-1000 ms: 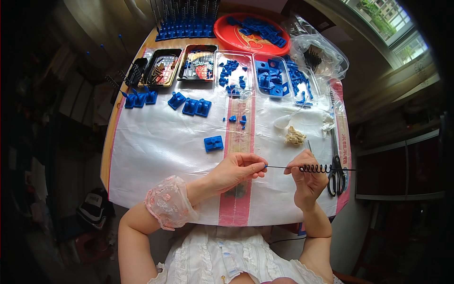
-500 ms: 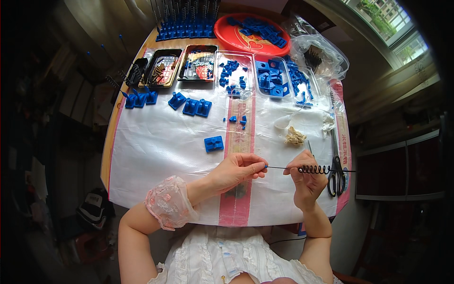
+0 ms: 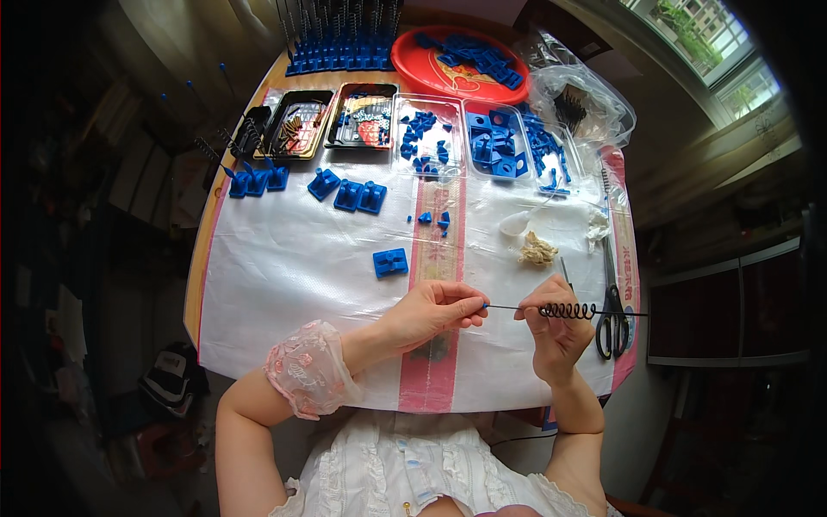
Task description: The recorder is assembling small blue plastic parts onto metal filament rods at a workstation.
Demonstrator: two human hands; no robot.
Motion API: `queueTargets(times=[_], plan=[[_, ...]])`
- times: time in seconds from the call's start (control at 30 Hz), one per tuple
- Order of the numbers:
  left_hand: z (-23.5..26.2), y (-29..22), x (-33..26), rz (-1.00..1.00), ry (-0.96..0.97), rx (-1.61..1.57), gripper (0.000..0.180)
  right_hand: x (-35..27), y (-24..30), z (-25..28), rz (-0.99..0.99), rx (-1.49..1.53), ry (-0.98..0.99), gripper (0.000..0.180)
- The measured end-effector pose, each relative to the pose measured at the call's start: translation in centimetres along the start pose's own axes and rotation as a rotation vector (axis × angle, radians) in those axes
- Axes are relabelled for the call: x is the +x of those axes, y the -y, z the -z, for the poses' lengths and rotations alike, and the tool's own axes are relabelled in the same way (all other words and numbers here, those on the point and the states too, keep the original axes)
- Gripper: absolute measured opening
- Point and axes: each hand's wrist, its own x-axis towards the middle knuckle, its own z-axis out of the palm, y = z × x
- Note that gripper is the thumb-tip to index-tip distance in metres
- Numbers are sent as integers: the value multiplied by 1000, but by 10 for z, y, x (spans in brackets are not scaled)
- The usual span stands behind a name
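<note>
A black wire rod with a coiled stretch lies level between my hands, its straight tail pointing right over the scissors. My right hand is closed, pinching the rod just left of the coil. At the rod's left end, my left hand pinches a small blue tip; most of it is hidden by thumb and finger. Just beyond my left hand lies a blue plastic base with a raised centre. Farther off, several small blue pieces lie on the pink stripe of the sheet.
Black-handled scissors and a beige crumpled lump lie at the right. Blue bases stand at the left. Behind are black trays, clear boxes, a red basin, a plastic bag and rows of coiled rods.
The coil has shifted slightly left relative to my right hand. My left hand keeps its pinch in nearly the same place, and the things on the table stay as they were.
</note>
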Motion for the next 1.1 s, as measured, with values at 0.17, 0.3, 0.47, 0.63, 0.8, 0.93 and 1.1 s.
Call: queueTargets(times=[0.17, 0.3, 0.47, 0.63, 0.8, 0.93, 1.1], plan=[[-1, -1, 0, 12, -10, 13, 25, 1, 0, -1, 3, -47, 20, 8], [1, 2, 0, -2, -6, 26, 28, 3, 2, -3, -1, -59, 26, 7], [3, 5, 2, -22, 8, 32, 29, 3, 1, -2, 4, -65, 28, 6], [2, 4, 1, -15, -5, 9, 24, 5, -1, -5, 20, -42, 14, 5], [1, 4, 0, -17, -7, 16, 23, 4, 0, -6, 5, -27, -3, 6], [1, 5, -1, -25, -11, 18, 23, 4, 1, -8, -9, -24, -8, 8], [2, 6, -1, -33, -9, 9, 22, 2, -2, -10, -7, -1, -23, 9]])
